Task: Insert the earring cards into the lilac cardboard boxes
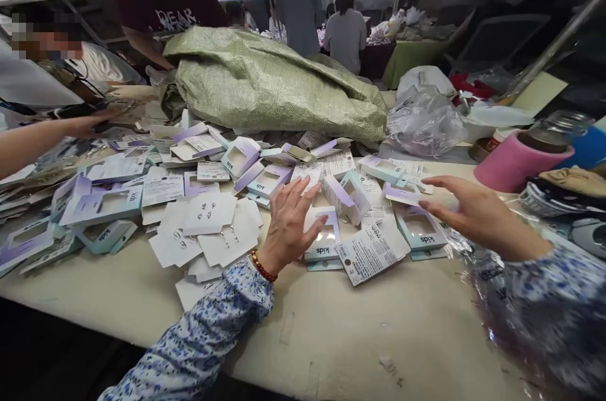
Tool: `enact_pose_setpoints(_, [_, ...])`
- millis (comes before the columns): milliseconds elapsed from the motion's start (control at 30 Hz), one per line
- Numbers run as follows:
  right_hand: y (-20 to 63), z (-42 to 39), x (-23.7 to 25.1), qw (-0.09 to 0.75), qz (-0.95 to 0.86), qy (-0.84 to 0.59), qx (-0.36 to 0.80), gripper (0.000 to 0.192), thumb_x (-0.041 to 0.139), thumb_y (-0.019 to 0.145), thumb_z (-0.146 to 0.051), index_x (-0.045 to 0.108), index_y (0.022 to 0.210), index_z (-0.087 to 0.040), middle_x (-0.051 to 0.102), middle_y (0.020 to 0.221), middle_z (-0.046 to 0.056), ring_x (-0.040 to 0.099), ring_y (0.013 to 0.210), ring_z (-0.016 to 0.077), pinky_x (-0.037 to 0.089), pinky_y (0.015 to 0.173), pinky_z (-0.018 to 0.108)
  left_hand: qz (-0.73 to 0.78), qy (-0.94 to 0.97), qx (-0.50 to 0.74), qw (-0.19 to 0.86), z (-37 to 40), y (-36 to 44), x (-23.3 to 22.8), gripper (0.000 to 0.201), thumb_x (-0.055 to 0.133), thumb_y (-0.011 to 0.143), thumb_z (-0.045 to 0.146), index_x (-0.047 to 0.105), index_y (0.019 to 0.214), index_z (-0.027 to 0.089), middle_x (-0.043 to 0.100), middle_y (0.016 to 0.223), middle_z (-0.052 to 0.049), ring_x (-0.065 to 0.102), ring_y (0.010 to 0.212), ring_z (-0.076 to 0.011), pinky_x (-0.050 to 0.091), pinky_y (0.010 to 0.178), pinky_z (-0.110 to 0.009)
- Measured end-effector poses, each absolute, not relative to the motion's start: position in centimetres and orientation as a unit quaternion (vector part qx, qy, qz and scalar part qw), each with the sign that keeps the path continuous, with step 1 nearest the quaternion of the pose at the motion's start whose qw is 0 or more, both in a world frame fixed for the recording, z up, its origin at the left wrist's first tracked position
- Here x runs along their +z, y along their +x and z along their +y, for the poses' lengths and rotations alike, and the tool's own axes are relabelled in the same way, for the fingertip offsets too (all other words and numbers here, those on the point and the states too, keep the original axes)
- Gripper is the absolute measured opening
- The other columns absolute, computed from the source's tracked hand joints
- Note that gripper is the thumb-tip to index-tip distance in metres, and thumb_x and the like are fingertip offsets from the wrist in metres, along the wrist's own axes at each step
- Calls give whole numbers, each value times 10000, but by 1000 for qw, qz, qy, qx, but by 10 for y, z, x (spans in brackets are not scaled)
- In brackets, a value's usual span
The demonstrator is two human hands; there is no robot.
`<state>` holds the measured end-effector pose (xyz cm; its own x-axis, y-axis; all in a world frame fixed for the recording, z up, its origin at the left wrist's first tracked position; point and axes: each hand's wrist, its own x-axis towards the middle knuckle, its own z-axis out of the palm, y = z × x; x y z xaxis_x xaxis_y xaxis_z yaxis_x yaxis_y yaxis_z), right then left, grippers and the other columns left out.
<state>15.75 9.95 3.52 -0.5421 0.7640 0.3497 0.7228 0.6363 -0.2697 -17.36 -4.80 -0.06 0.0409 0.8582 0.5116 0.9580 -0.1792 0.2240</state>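
Observation:
My left hand (292, 224) is spread over the heap of small cardboard boxes, at the left edge of a windowed "kids" box (326, 233); no item shows in its fingers. To the right, my right hand (473, 211) hovers with fingers apart beside another "kids" box (420, 228). Between the hands lie a box with printed warning text (372, 252) and a tilted purple box (348, 196). White cards with small jewelry pieces (208, 214) are piled left of my left hand. More lilac and mint boxes (104, 205) spread farther left.
A green woven sack (279, 82) lies across the back of the table (369, 338). At the right stand a pink roll (521, 161), a glass jar (563, 126) and clear plastic bags (426, 120). Another person's arm (42, 142) reaches in at the left.

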Motion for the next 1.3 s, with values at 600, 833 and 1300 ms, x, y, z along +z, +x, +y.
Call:
enact_pose_setpoints(600, [85, 118, -25, 43, -866, -482, 127, 1180, 715, 723, -616, 54, 1640, -277, 163, 1682, 173, 325, 1456, 490, 256, 1142, 719, -582, -801, -134, 31, 1, -156, -38, 892, 764, 790, 428, 333, 1564, 327, 377, 1550, -216, 309, 1477, -457, 250, 1144, -727])
enact_pose_setpoints(833, [74, 189, -18, 42, -892, -439, 94, 1160, 733, 743, -603, 122, 1638, -188, 217, 1679, 140, 327, 1480, 406, 309, 1179, 549, -603, -784, -140, 47, 61, -153, -37, 838, 704, 841, 467, 327, 1570, 300, 400, 1532, -232, 416, 1402, -450, 248, 1119, -741])
enact_pose_setpoints(1300, [222, 80, -53, 31, -831, -555, -38, 552, 415, 954, -428, 474, 1487, -294, 461, 1570, 85, 427, 1432, 347, 319, 1129, 673, -610, -770, -185, 37, 40, -143, -44, 771, 659, 883, 462, 351, 1546, 218, 397, 1564, -215, 402, 1439, -395, 243, 1199, -643])
